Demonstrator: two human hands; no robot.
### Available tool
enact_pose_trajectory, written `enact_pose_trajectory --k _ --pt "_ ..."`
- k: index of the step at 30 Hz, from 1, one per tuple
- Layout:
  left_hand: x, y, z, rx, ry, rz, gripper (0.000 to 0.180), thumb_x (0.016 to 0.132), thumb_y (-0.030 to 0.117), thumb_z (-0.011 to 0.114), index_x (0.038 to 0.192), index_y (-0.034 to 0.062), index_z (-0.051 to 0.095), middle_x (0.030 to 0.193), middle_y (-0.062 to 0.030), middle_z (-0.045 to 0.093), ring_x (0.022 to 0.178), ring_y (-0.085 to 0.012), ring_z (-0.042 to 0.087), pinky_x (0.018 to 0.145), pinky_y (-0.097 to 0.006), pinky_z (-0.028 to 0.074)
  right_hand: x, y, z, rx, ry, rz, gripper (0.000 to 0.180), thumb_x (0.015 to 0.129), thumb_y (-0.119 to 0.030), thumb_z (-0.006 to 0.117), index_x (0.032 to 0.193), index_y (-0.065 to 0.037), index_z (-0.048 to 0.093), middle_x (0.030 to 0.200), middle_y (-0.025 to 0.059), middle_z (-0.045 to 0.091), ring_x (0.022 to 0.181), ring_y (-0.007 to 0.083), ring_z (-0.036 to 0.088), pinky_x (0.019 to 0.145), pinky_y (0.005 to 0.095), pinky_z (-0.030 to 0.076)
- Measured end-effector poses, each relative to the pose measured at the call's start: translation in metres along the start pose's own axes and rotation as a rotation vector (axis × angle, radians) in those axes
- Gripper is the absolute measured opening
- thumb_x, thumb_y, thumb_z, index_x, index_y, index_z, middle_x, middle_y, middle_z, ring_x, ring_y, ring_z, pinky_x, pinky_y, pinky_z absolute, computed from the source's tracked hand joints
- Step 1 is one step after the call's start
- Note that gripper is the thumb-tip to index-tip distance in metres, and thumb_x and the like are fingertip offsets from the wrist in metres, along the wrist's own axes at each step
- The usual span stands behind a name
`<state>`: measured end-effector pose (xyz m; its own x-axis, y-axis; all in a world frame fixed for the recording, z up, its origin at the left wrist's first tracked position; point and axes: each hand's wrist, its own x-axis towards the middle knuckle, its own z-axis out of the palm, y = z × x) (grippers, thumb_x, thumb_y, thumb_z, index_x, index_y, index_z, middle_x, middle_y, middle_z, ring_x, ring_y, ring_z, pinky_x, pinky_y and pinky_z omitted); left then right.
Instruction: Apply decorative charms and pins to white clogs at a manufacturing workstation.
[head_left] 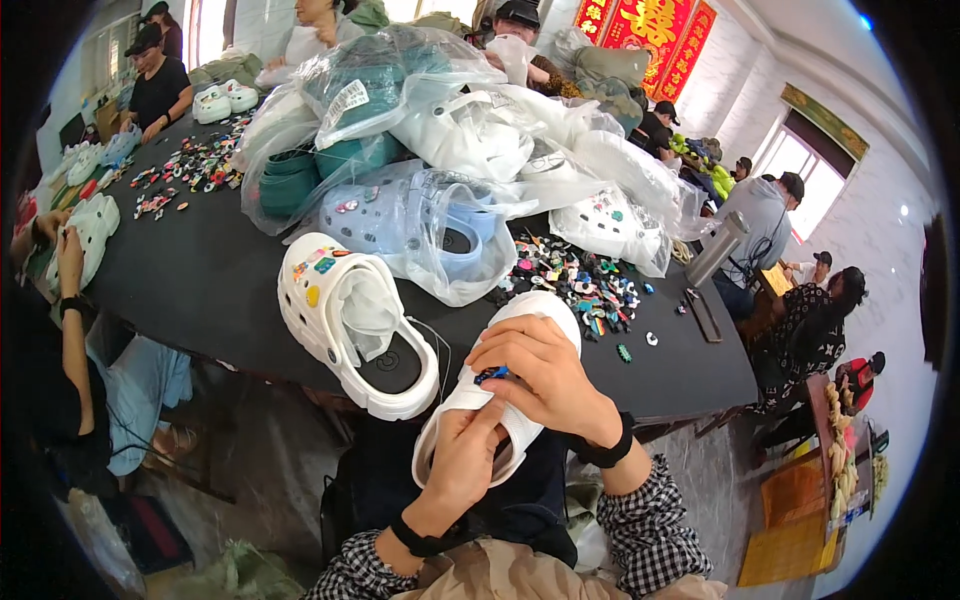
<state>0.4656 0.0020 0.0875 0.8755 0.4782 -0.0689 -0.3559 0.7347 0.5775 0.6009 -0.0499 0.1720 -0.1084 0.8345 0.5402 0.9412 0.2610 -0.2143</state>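
A white clog (545, 312) rests tilted at the table's near edge, its heel toward me. My left hand (462, 452) reaches into its foot opening and grips it, the fingertips partly hidden inside. Over the upper, my right hand (545, 378) pinches a small blue-and-black shoe charm (490, 375) against the clog. To the left stands the matching white clog (352, 325), with colourful charms on its toe and crumpled white paper inside. A thin white cord runs between the two shoes.
Bagged clogs in blue (395, 215), green and white pile up ahead. Loose charms (580, 285) are heaped right of the clogs, more (190, 170) at the left. A metal flask (715, 250) and a phone-like dark slab (702, 315) lie right. Several people work around.
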Motion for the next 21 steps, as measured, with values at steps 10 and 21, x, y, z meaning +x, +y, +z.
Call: enact_pose_trajectory --k 10,21 --pt "0.002 0.022 0.006 -0.108 -0.044 -0.016 0.037 0.102 0.013 0.052 0.135 -0.0018 0.044 0.126 -0.0111 0.059 0.117 -0.0206 0.061 0.098 -0.038 0.049 -0.012 -0.002 0.011 0.082 0.299 -0.017 0.02 0.073 -0.008 0.079 0.089 -0.006 0.067 0.091 0.0037 0.068 0.097 0.0266 0.062 0.081 0.0373 0.052" --pt "0.004 0.018 0.019 -0.053 -0.068 0.034 0.038 0.103 0.015 0.053 0.137 0.001 0.045 0.128 -0.0087 0.059 0.115 -0.0185 0.06 0.097 -0.037 0.048 -0.015 0.007 0.017 -0.017 0.349 0.002 0.026 0.076 -0.004 0.076 0.094 -0.005 0.058 0.096 0.0085 0.061 0.102 0.0326 0.059 0.083 0.0391 0.049"
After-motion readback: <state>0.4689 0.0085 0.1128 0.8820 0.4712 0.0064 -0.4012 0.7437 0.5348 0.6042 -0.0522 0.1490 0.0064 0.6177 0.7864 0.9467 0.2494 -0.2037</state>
